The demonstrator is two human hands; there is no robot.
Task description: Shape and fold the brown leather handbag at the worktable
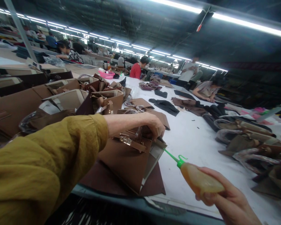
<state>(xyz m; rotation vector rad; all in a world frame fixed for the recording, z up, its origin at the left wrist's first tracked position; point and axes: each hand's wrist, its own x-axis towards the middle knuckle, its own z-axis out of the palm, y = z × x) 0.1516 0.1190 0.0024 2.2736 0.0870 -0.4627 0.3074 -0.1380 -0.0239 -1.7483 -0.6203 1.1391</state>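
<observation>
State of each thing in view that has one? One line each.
Squeeze bottle: tilted, held in right hand, spout toward the brown bag; contact unclear
Brown bag: resting on dark brown sheet
Left hand: at the brown bag's upper edge, grip unclear
Bags at left: several tops open
Ceiling lights: lit

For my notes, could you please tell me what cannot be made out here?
Head view:
Back of nearest brown bag: hidden by its front.
Mustard sleeve: cut off by left edge.
Whether the green nozzle touches the bag: tip too small.
Far people: too small, blurred.
</observation>
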